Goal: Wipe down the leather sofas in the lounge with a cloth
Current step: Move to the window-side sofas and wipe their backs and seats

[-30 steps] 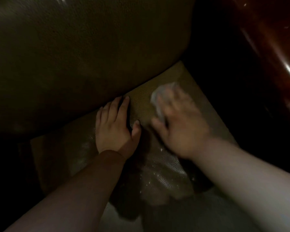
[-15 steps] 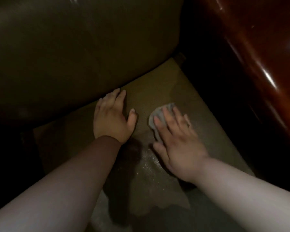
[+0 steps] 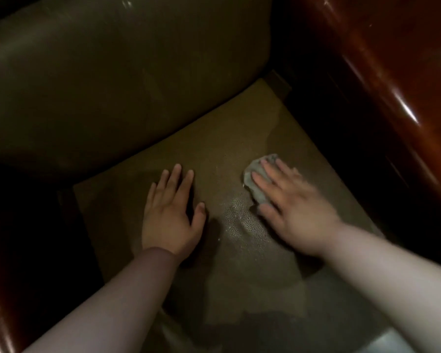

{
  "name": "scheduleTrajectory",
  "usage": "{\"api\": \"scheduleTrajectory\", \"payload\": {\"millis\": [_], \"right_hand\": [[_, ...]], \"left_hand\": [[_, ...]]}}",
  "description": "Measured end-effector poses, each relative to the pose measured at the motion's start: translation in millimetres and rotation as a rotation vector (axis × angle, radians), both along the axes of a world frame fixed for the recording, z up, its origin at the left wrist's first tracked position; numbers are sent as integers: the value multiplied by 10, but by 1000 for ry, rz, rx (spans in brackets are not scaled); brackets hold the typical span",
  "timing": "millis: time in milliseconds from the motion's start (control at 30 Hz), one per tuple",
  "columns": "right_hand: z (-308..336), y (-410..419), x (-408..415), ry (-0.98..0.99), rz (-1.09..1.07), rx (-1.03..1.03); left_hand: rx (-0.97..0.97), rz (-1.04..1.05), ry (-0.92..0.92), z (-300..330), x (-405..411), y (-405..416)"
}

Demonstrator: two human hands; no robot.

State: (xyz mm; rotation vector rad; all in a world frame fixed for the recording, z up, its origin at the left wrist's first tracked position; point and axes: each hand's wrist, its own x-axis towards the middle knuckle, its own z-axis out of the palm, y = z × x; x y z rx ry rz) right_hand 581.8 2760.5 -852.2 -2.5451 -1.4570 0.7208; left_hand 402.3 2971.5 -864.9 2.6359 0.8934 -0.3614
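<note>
Markings: no legible brand, label or writing in view; lighting dim.

Edges/room: sofa seat (image 3: pixel 214 149), olive-brown pebbled leather, is bounded at rear by dark back cushion (image 3: pixel 112 85), which overhangs the seat's rear edge. Glossy red-brown wood armrest (image 3: pixel 392 85) runs along the R side, w/ a dark gap between it and the seat's R edge. Dark gap also along the seat's L edge. Bare seat surface lies between the two hands and ahead of them toward the rear R corner.

Task item: cloth (image 3: pixel 256 178), small, pale grey, bunched, lies on R half of seat, near the R edge. Most of it is covered by the hand; the visible part sticks out past the fingertips and thumb side. Seat leather near it shows a shiny patch.

Grips: right hand (image 3: pixel 295 210) lies palm-down on cloth, fingers straight, pressing it flat to seat; slightly blurred. Left hand (image 3: pixel 171 212) rests flat on seat, fingers spread, released, holding nothing, well apart from cloth.
</note>
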Motion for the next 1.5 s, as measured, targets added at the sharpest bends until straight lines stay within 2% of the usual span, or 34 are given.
{"api": "scheduleTrajectory", "payload": {"millis": [33,67,133,200,267,333,400,467,533,600,633,667,767,833,900,933,1067,1100,1167,1233,1300,1367,1433,1500], "right_hand": [[-29,-59,208,-26,4,3],[-44,-96,417,-47,-78,-6],[-66,-75,680,-16,-384,-33],[-95,98,505,-89,-521,-74],[-76,228,85,-134,-374,-90],[-12,210,-243,-66,-72,-40],[61,136,-252,22,150,-26],[20,95,36,-25,215,-14],[-47,114,400,-109,-32,-44],[-44,267,550,-69,-436,-115],[-18,401,451,-63,-533,-149],[-9,526,257,-96,-481,-171],[15,656,-497,-50,100,-21],[99,623,-642,39,324,-4],[71,681,-402,8,350,-36],[15,734,-249,-45,292,-58],[-71,1068,34,-152,-229,-154],[-50,1141,-140,-174,-230,-159],[-13,1128,-639,-160,30,-78],[65,925,-1055,-43,339,9],[121,796,-987,12,494,-18],[30,762,-640,-71,402,-30],[-41,729,-265,-158,80,-47],[-55,721,-191,-135,-230,-80]], "left_hand": [[8,-1,-6,-21,-23,-8],[13,2,-16,-41,-32,-10],[25,12,-42,-85,-36,-13],[29,16,-62,-106,-38,-21],[19,15,-63,-98,-55,-25],[10,11,-43,-81,-47,-19],[4,11,-24,-73,-31,-4],[-6,10,-24,-70,-23,0],[0,5,-35,-85,-34,3],[22,0,-40,-106,-47,-2],[30,-2,-41,-116,-43,-10],[28,1,-41,-119,-44,-19],[-2,19,-28,-88,-146,-64],[-9,35,-19,-47,-329,-118],[4,68,-23,-23,-556,-177],[14,89,-27,-24,-663,-201],[30,146,-61,-96,-838,-239],[28,149,-61,-103,-836,-242],[5,145,-49,-84,-824,-239],[-23,154,-28,-56,-861,-243],[-34,172,-9,-40,-985,-274],[-26,179,-21,-51,-1137,-338],[-25,196,-53,-83,-1249,-394],[-19,210,-65,-131,-1284,-412]]}}
